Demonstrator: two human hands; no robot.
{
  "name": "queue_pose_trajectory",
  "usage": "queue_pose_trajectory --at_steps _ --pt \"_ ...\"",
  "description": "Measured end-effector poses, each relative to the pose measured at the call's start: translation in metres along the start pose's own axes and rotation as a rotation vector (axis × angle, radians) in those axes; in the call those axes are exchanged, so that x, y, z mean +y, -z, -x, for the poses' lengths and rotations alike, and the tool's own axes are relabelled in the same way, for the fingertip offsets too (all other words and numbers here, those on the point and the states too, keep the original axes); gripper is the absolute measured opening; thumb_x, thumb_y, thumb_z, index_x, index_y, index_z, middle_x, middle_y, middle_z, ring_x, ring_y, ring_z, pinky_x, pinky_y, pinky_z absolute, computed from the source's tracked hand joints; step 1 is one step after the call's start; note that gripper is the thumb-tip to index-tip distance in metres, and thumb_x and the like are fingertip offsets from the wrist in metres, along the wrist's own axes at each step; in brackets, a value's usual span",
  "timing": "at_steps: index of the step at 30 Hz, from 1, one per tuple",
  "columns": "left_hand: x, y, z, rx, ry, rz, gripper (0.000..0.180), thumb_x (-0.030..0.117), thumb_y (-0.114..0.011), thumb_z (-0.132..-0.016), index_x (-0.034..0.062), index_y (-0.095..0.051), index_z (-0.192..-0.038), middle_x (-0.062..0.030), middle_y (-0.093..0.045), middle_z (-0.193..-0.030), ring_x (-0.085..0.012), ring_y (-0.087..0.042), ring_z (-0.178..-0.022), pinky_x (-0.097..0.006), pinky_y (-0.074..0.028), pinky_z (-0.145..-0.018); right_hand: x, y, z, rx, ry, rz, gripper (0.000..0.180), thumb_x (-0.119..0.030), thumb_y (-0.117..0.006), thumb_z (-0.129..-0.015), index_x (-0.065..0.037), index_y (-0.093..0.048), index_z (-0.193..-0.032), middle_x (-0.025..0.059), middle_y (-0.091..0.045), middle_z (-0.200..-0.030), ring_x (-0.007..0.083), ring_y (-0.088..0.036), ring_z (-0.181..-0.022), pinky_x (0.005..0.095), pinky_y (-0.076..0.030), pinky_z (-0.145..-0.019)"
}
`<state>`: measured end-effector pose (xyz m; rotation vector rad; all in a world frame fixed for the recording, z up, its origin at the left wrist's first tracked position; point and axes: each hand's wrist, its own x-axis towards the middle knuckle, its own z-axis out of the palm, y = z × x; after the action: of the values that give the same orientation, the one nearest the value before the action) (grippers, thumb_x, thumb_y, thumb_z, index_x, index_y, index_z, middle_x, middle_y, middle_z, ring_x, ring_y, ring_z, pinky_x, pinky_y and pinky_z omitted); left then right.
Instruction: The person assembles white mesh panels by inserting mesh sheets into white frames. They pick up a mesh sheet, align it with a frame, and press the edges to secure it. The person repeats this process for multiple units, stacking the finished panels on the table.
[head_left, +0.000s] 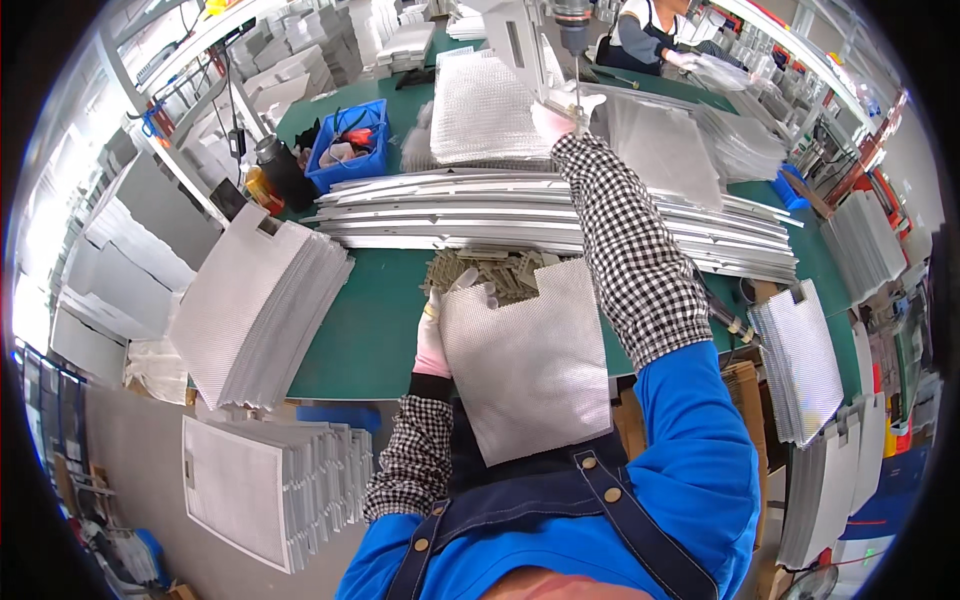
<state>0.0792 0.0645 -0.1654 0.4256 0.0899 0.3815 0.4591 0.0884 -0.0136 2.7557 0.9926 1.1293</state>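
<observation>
My left hand (432, 325), in a white and pink glove, grips the upper left edge of a silvery mesh sheet (530, 360). That sheet has a notch in its top edge and hangs in front of my body. Behind it lies a heap of small greenish-grey pieces (485, 272), partly hidden by the sheet. My right arm stretches far across the bench. The gloved right hand (568, 115) is just below the long bit of a hanging power screwdriver (573, 28), beside a pale grey upright piece (515, 45). Its fingers are too unclear to read.
Long metal strips (450, 225) lie across the green bench (350, 345). Mesh sheets are stacked at left (250, 310) and right (800, 360). A blue bin (347, 150) stands by a dark bottle (285, 172). Another person (645, 35) works at the far right.
</observation>
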Motion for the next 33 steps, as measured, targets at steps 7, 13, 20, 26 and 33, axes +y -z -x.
queue_pose_trajectory --at_steps 7,13,20,26,33 --pt "0.002 0.005 -0.003 -0.039 0.013 -0.009 0.082 0.056 -0.073 -0.088 0.0006 -0.045 -0.142 -0.0223 -0.060 -0.120 -0.0341 -0.059 -0.111 -0.047 -0.055 -0.095 0.022 0.006 -0.029 0.149 -0.243 -1.243 0.039 -0.012 -0.056 -0.096 -0.004 -0.058 -0.134 0.0107 -0.071 -0.110 0.0264 -0.068 -0.101 0.0391 -0.053 -0.089" --pt "0.002 0.009 -0.003 -0.063 -0.007 -0.036 0.083 0.057 -0.067 -0.093 -0.0023 -0.044 -0.146 -0.0209 -0.062 -0.127 -0.0308 -0.062 -0.114 -0.044 -0.054 -0.099 0.062 0.027 0.037 -0.333 -0.324 -2.269 0.051 -0.007 -0.063 -0.094 -0.008 -0.051 -0.144 0.0086 -0.066 -0.120 0.0204 -0.064 -0.105 0.0337 -0.052 -0.092" --pt "0.002 0.033 -0.008 -0.072 0.071 0.258 0.072 0.052 -0.054 -0.102 -0.0037 -0.045 -0.147 -0.0202 -0.060 -0.134 -0.0283 -0.063 -0.119 -0.043 -0.057 -0.098 0.062 0.093 0.260 -0.675 -0.307 -1.934 0.066 -0.010 -0.063 -0.094 -0.001 -0.033 -0.152 0.0157 -0.065 -0.121 0.0220 -0.070 -0.092 0.0328 -0.058 -0.074" --pt "-0.002 0.048 -0.015 -0.017 0.022 0.115 0.090 0.067 -0.055 -0.094 -0.0020 -0.040 -0.150 -0.0237 -0.056 -0.136 -0.0355 -0.062 -0.118 -0.050 -0.060 -0.093 0.096 0.171 0.400 -1.028 -0.629 -1.800 0.056 -0.003 -0.053 -0.093 0.002 -0.039 -0.146 0.0171 -0.070 -0.102 0.0189 -0.071 -0.077 0.0239 -0.055 -0.059" --pt "-0.002 0.028 -0.010 -0.086 0.051 0.102 0.115 0.083 -0.053 -0.084 -0.0027 -0.026 -0.155 -0.0269 -0.055 -0.133 -0.0352 -0.060 -0.116 -0.051 -0.053 -0.101 0.101 0.178 0.439 -1.008 -0.769 -1.784 0.058 0.006 -0.046 -0.088 0.003 -0.043 -0.146 0.0180 -0.069 -0.107 0.0190 -0.072 -0.078 0.0236 -0.057 -0.058"
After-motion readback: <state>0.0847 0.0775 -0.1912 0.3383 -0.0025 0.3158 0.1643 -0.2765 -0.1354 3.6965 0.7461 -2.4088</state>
